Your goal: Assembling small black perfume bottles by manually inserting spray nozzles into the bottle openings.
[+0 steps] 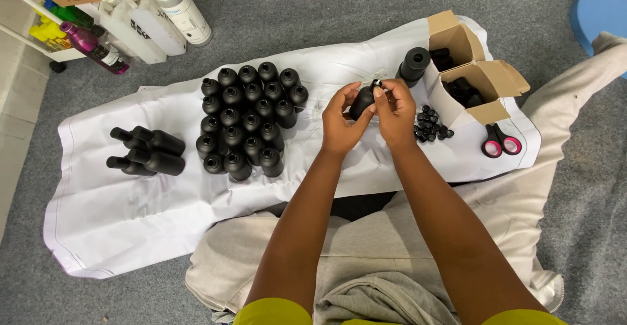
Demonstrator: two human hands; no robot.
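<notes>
Far left: coloured and white spray bottles (140,11) crowded on a low shelf at the floor's edge.
Cloth: white sheet (130,214) spread over grey carpet, bearing everything below.
Lying bottles: four black capped bottles (147,150) on their sides, well apart from the hands.
Standing cluster: about two dozen open black bottles (251,116) upright in tight rows, just left of the hands.
Left hand (341,121): curled around the body of a small black bottle (361,103), gripped from the left and below, fingers closed on it.
Held bottle: raised above the sheet between both hands, long axis tilted up and to the right, neck toward the right hand.
Right hand (396,111): fingertips pinched together at the bottle's neck, on a small pale fitting (377,84) too small to make out; nearer the neck than the left.
Behind hands: larger black container (414,64) upright beside two open cardboard boxes (480,80) of dark parts.
Right of hands: loose pile of small black caps (431,127) on the sheet.
Far right: pink-handled scissors (500,141) flat near the sheet's edge.
</notes>
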